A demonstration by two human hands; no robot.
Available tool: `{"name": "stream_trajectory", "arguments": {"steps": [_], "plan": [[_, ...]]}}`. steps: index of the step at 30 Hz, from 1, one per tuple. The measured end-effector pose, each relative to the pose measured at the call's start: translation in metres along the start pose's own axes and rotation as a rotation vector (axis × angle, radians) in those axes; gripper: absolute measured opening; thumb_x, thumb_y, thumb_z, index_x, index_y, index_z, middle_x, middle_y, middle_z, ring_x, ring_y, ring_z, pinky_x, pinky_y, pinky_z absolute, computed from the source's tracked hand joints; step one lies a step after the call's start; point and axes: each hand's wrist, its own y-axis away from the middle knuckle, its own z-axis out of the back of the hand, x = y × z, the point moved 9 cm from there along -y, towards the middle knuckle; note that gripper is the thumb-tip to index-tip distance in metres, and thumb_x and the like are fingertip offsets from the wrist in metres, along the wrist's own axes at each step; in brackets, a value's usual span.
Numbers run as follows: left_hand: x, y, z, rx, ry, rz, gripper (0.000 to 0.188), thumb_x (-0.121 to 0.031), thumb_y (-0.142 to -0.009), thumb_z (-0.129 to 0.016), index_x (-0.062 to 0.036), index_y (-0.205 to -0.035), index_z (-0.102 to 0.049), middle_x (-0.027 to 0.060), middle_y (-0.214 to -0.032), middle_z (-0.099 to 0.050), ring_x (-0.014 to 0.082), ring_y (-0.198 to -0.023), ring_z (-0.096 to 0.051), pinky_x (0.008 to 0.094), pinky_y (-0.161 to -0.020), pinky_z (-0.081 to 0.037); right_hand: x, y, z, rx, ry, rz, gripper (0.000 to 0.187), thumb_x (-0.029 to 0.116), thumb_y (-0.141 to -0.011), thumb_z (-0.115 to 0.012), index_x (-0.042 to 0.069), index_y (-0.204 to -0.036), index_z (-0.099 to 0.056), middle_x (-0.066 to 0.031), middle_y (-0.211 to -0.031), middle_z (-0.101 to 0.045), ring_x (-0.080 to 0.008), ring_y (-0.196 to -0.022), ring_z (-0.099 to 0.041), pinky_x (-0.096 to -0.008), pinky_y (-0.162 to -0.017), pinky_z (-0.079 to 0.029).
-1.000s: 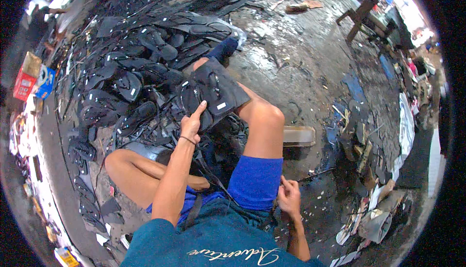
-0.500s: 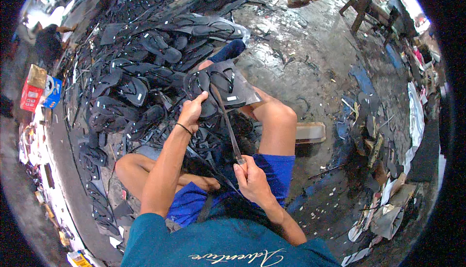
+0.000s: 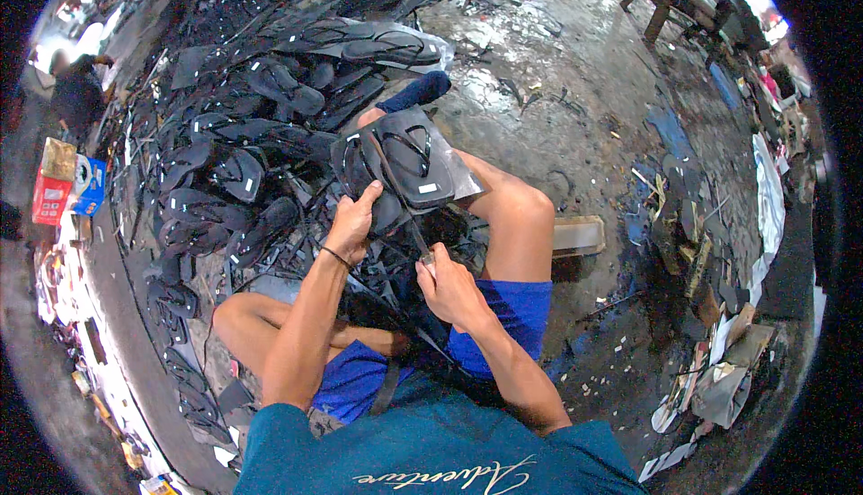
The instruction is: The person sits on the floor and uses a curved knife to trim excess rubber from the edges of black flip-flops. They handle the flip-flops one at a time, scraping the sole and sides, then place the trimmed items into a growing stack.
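Observation:
A pair of black flip-flops (image 3: 424, 176) with thin straps and small white labels is held out over my legs, with leftover dark sheet along the right edge. My left hand (image 3: 353, 221) grips the near left end, its thumb on top and its fingers hidden beneath. In my right hand (image 3: 452, 288), closed around the handle, is a long narrow knife (image 3: 417, 234). The blade points away from me and lies along the line between the two flip-flops. How deep it sits in the material I cannot tell.
Many black flip-flops (image 3: 238, 171) are heaped on the left, with dark offcuts between my legs. A pale block (image 3: 578, 236) lies beyond my right knee. Red and blue boxes (image 3: 56, 185) stand far left. Scraps (image 3: 719, 387) litter the right, and a wooden stand (image 3: 663, 0) is at the back right.
My right hand has pushed forward and slightly left with the knife, so the blade reaches farther along between the flip-flops. The held pair has turned and more of its top shows.

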Motion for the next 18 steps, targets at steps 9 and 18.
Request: {"name": "stream_trajectory", "arguments": {"steps": [9,18], "plan": [[0.028,-0.001,-0.015,-0.061,0.186,0.002,0.031,-0.028,-0.090,-0.063,0.0020,-0.098,-0.059,0.0082,-0.086,-0.066,0.0193,-0.067,-0.065,0.0337,-0.062,-0.055,-0.026,-0.038,-0.018,-0.113,0.210,-0.066,0.029,0.022,-0.090,-0.054,-0.007,-0.093,-0.053,-0.0315,-0.082,-0.063,-0.0480,-0.077,-0.062,-0.0545,-0.070,-0.050],[0.034,-0.002,-0.025,-0.025,0.204,-0.029,0.027,-0.028,-0.093,-0.059,-0.0033,-0.102,-0.063,0.0058,-0.092,-0.068,0.0190,-0.075,-0.066,0.0336,-0.066,-0.054,-0.047,-0.076,-0.048,-0.126,0.519,0.195,0.030,0.028,-0.087,-0.055,0.004,-0.101,-0.066,-0.0194,-0.107,-0.065,-0.0384,-0.092,-0.064,-0.0509,-0.072,-0.054]]}}
